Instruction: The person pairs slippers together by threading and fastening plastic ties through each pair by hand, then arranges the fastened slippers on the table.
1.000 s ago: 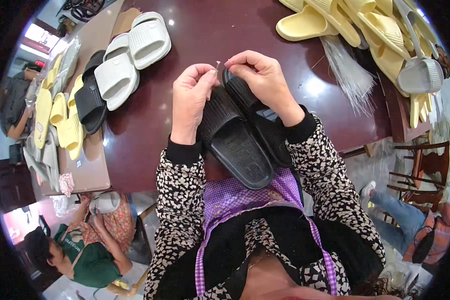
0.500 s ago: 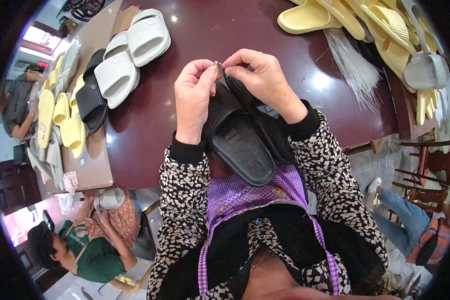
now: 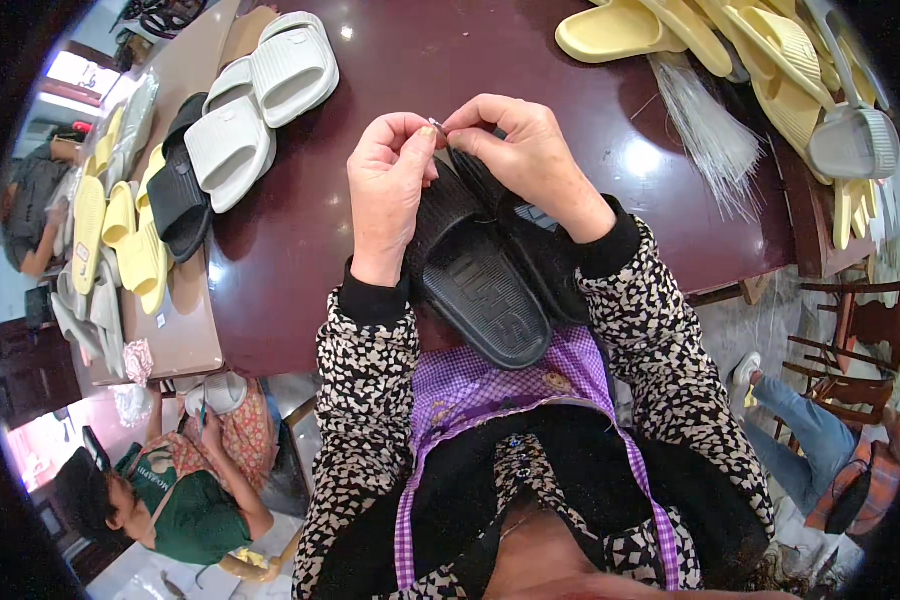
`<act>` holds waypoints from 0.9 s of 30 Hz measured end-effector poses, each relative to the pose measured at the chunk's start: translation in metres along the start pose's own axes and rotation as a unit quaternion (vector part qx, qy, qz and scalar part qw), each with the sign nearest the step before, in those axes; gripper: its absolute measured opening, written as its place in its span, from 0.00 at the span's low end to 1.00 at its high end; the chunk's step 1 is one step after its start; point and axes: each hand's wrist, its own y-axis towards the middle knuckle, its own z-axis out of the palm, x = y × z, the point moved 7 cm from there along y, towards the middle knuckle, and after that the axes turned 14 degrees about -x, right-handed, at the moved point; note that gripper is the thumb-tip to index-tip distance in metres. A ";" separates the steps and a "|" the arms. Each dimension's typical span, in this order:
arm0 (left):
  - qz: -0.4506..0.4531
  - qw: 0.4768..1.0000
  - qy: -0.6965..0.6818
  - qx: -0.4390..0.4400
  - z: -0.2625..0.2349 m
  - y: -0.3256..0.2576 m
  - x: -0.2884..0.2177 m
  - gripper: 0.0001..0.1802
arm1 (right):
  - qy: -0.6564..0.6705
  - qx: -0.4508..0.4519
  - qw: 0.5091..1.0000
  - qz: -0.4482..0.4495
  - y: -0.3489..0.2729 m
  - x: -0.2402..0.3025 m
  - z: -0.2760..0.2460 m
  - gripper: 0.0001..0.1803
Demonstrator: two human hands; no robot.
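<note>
Both hands are bunched over the near edge of the dark table (image 3: 450, 60), left hand (image 3: 388, 190) and right hand (image 3: 525, 160) touching at the fingertips, so there is no gap between them. Under them the black slippers (image 3: 490, 270) fill the near edge down to the lap. Beyond the knuckles it's bare tabletop, open right to the far edge. Left of the left hand, a bare lane, then the pale grey slippers (image 3: 260, 100) block the far-left corner. Right of the right hand, a narrow clear strip, then the bundle of clear strands (image 3: 705, 130), and behind it the yellow slippers (image 3: 690, 25) crowd the far-right corner.
</note>
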 end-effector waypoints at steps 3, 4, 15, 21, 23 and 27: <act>0.004 1.000 0.010 -0.001 0.001 -0.001 -0.001 0.04 | -0.004 0.001 1.000 0.002 0.000 0.000 0.000 0.05; 0.003 1.000 0.010 -0.001 0.002 -0.001 -0.001 0.04 | -0.002 0.001 1.000 0.002 0.000 0.000 0.000 0.05; 0.098 0.989 0.096 -0.049 0.001 -0.003 -0.012 0.02 | -0.008 0.001 1.000 0.011 0.001 -0.002 0.001 0.05; 0.131 0.983 0.114 -0.061 -0.001 -0.005 -0.013 0.02 | -0.011 -0.004 1.000 -0.004 -0.001 -0.002 0.001 0.05; 0.152 0.975 0.143 -0.073 -0.002 -0.005 -0.014 0.02 | -0.014 -0.004 1.000 -0.007 -0.002 -0.002 0.001 0.05; 0.165 0.971 0.151 -0.081 -0.004 -0.005 -0.014 0.02 | -0.018 -0.005 1.000 -0.009 -0.002 -0.003 0.002 0.05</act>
